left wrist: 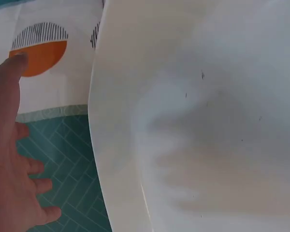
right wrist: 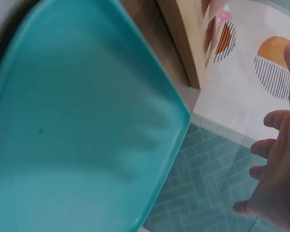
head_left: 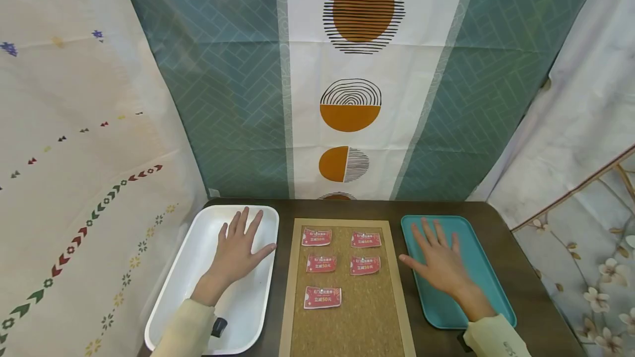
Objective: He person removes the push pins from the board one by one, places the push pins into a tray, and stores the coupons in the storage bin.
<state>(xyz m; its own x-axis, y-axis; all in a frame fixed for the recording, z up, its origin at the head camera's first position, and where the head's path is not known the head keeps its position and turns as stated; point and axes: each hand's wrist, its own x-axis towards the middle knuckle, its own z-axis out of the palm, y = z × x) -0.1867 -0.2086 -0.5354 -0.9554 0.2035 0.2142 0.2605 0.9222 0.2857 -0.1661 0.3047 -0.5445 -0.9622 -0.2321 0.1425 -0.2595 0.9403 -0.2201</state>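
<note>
My left hand [head_left: 234, 255] hovers over a white tray [head_left: 248, 313] with its fingers spread and nothing in its grasp. On the other side, my right hand [head_left: 441, 264], fingers also spread, is held above a teal tray [head_left: 481, 271]. Between the trays lies a wood-framed cork board [head_left: 357, 329]. Several red paper coupons [head_left: 322, 297] are fixed to it in two columns, the left column longer than the right. In the left wrist view the white tray's inside [left wrist: 222, 145] shows a hand's shadow and small dark marks.
A dark brown table [head_left: 536, 296] carries the trays and board. Behind it hangs a green and white patterned cloth [head_left: 238, 98]. An embroidered white curtain [head_left: 99, 142] borders the left, and a floral curtain [head_left: 585, 247] the right.
</note>
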